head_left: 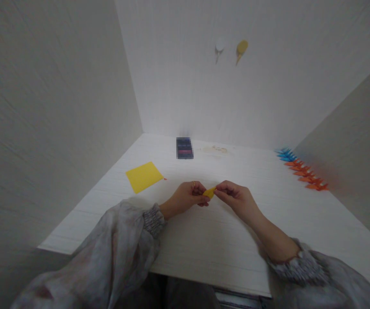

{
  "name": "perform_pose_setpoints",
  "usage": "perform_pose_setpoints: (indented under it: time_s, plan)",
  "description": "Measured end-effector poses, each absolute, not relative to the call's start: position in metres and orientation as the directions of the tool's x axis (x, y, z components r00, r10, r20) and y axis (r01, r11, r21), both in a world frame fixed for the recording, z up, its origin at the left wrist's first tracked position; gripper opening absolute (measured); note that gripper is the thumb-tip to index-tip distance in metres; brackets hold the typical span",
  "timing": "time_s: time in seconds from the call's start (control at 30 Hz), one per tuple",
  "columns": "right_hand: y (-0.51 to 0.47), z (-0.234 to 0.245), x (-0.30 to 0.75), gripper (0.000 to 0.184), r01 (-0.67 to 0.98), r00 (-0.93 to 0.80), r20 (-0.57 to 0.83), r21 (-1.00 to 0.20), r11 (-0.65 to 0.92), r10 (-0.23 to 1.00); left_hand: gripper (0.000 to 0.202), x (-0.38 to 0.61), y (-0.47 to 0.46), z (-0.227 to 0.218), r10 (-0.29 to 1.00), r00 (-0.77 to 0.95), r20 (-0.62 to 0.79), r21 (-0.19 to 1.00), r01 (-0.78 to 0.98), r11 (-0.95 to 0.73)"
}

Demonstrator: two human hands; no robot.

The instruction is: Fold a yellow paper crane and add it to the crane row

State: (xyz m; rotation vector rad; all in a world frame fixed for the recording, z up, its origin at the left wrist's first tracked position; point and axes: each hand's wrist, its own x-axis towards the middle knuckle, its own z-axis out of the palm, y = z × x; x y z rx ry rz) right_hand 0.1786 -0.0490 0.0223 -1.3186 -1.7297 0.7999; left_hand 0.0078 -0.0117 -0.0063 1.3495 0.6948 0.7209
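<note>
Between my two hands is a small piece of folded yellow paper [209, 192], held above the middle of the white table. My left hand [189, 195] grips its left end, thumb on top and fingers curled beneath. At the paper's right tip, my right hand [236, 195] pinches with thumb and fingertips. The fingers cover part of the paper, so its full folded shape is hidden. A flat yellow sheet of paper [144, 177] lies on the table to the left of my left hand, with a tiny red scrap [166, 179] at its right corner.
Along the table's right edge stands a row of folded paper figures, several blue [285, 154] and several orange [306, 174]. A dark, blurred-out object [184, 148] lies near the back wall. Two hooks [242, 47] are fixed to that wall. Side walls enclose the table [217, 244].
</note>
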Motion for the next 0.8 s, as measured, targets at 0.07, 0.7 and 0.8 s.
perform_pose_setpoints:
  time_s: [0.07, 0.7, 0.8]
  plan:
    - [-0.049, 0.022, 0.179, 0.015, 0.425, -0.144, 0.204, -0.871, 0.246, 0.968, 0.029, 0.008, -0.012, -0.005, 0.795, 0.605, -0.037, 0.995, -0.055, 0.088]
    - [-0.05, 0.011, 0.166, 0.013, 0.303, -0.142, 0.241, -0.913, 0.274, 0.96, 0.031, 0.007, -0.016, 0.002, 0.777, 0.629, 0.034, 0.939, -0.287, 0.191]
    - [-0.051, 0.014, 0.167, 0.013, 0.36, -0.11, 0.274, -0.885, 0.295, 0.955, 0.033, 0.006, -0.017, 0.004, 0.774, 0.633, 0.022, 0.931, -0.294, 0.214]
